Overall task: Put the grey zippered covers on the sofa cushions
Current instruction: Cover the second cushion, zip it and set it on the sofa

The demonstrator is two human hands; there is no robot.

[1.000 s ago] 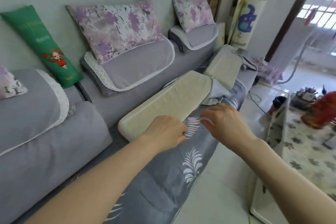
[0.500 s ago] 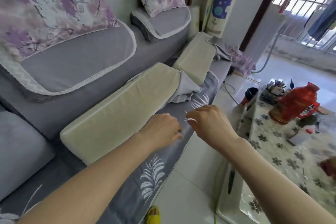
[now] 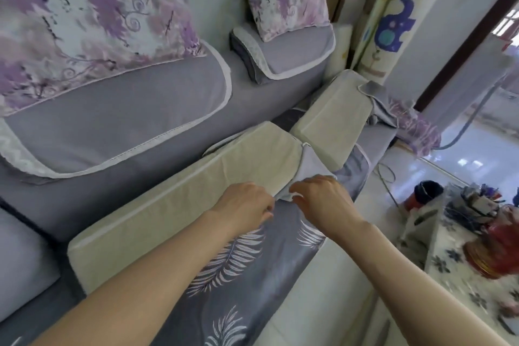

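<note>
Lying lengthwise on the grey feather-print sofa seat [image 3: 238, 275], the long bare cream foam cushion [image 3: 182, 211] has the plain grey fabric cover [image 3: 311, 166] bunched over its far end only. The right hand [image 3: 323, 199] curls its fingers onto the cover's lower edge, gripping it. The left hand [image 3: 247, 205], just beside it, is curled at the same edge; whether it pinches fabric cannot be determined. A second cream foam cushion [image 3: 334, 121] lies just beyond the cover.

Right hand [image 3: 323, 201] grips the grey cover [image 3: 310, 167] bunched at the cushion [image 3: 196, 199] end; left hand [image 3: 244, 209] curls just beside it.
</note>
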